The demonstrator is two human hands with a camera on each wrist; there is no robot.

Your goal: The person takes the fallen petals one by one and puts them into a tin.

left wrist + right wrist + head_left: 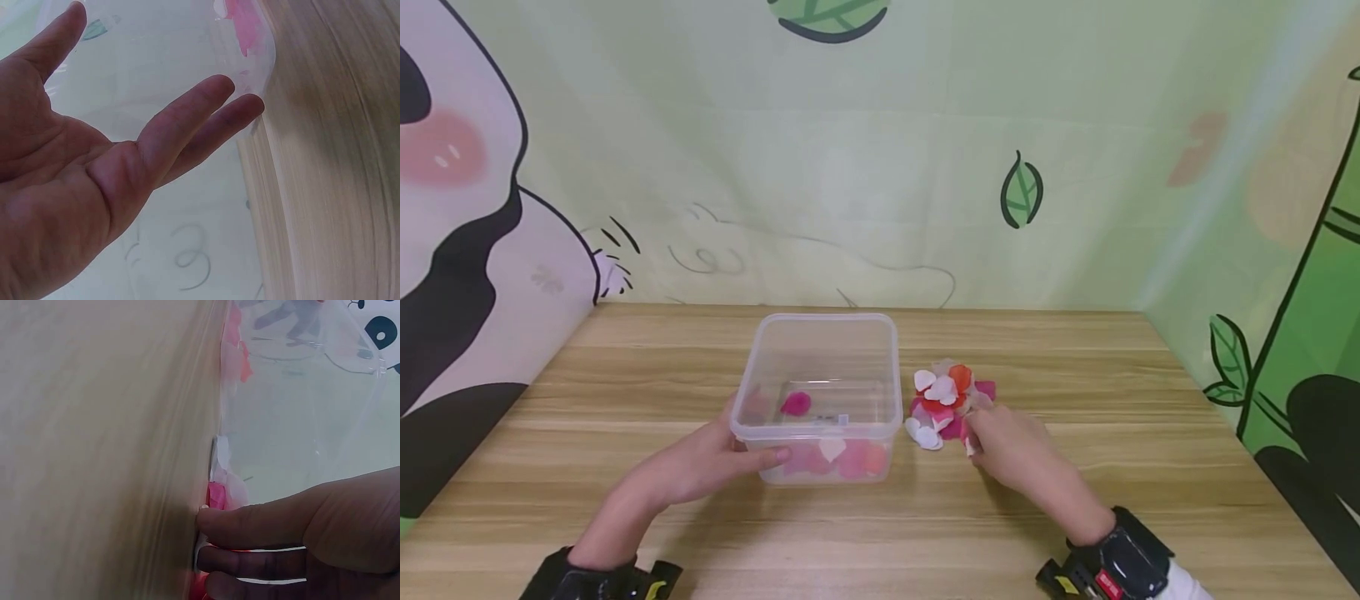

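Observation:
My left hand (711, 458) rests at the front left corner of a clear plastic box (891, 375), thumb along its front wall. Two straight, spread fingers (187, 115) show against the box in the left wrist view. Inside, a magenta petal (796, 404) sticks apart from the pink, white and orange petals (853, 458) near the front wall. Right of the box lies a loose heap of red, pink and white petals (942, 392). My right hand (1011, 446) is at the heap's near right edge, pinching petals (201, 540) between thumb and fingertips, low over the table.
The wooden table (1075, 358) runs back to a pale green printed cloth (925, 167) with leaf drawings. A printed panda (445, 250) covers the left side of the cloth. Each wrist carries a black strapped device (1116, 550).

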